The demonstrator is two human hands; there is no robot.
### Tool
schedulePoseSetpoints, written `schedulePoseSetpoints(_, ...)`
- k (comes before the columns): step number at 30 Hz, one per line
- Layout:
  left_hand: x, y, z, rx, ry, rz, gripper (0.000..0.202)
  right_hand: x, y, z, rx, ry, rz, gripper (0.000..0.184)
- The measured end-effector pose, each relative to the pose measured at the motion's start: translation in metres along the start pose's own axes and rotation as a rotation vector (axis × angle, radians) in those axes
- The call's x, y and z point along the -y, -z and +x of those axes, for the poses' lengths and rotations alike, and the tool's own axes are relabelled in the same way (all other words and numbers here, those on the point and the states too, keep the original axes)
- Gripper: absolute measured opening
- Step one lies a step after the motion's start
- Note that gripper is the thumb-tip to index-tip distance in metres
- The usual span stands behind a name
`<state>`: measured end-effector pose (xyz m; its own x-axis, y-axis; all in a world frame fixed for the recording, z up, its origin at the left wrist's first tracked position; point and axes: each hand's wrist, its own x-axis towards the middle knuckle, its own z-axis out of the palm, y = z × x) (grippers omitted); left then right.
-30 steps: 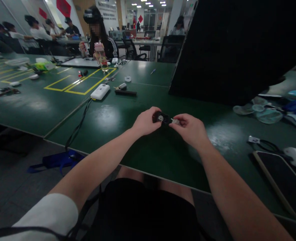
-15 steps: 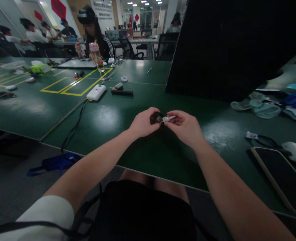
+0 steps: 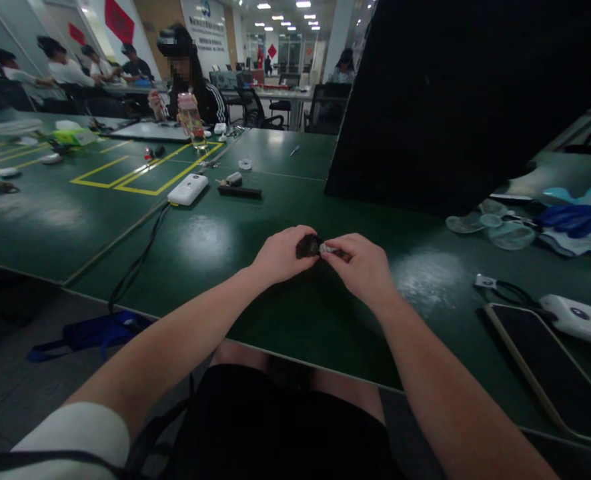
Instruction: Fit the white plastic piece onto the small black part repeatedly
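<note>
My left hand (image 3: 284, 255) is closed around a small dark part (image 3: 306, 247), its thumb and fingers on either side. My right hand (image 3: 360, 261) pinches a small whitish piece (image 3: 324, 248) between thumb and fingertips. The whitish piece meets the right side of the dark part, just above the green table (image 3: 275, 313). Fingers cover much of both items, and their exact kinds cannot be made out.
A black panel (image 3: 425, 100) rises at the right. Nearby lie a phone (image 3: 550, 367), a white device (image 3: 580, 317), a clear-bladed fan piece (image 3: 510, 233), a white power bank (image 3: 188, 190) and a black bar (image 3: 239, 191). Across the table, a person sits behind a bottle (image 3: 191, 120).
The whitish piece, which stuck out to the right, is now mostly covered by my right fingers and sits closer against the dark part. The camera view has shifted slightly.
</note>
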<state>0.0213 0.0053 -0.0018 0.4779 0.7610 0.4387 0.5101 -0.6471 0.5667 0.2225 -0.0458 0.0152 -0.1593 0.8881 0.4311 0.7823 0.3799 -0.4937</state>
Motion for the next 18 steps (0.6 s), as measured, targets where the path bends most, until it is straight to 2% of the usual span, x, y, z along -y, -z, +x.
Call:
schedulePoseSetpoints(3,-0.0016,-0.0003,-0.0005,0.028,-0.031,0.091,0.040,0.0000,-0.0039,0.0007,-0.004,-0.048,-0.027,0.017)
schedulePoseSetpoints(8,-0.0067,-0.0002,-0.0010,0.009,-0.044,0.156,0.039,0.0044,-0.0067,0.0013,-0.063,-0.138,0.015,0.023)
schedulePoseSetpoints(12,-0.0063,-0.0002,-0.0004,0.000,-0.025,0.138,0.040,0.0036,-0.0075,0.0006,-0.071,-0.116,0.089,0.024)
schedulePoseSetpoints(18,-0.0041,0.0009,0.0001,-0.030,-0.044,0.082,0.040,-0.0049,-0.0080,0.0017,-0.004,-0.098,0.332,0.031)
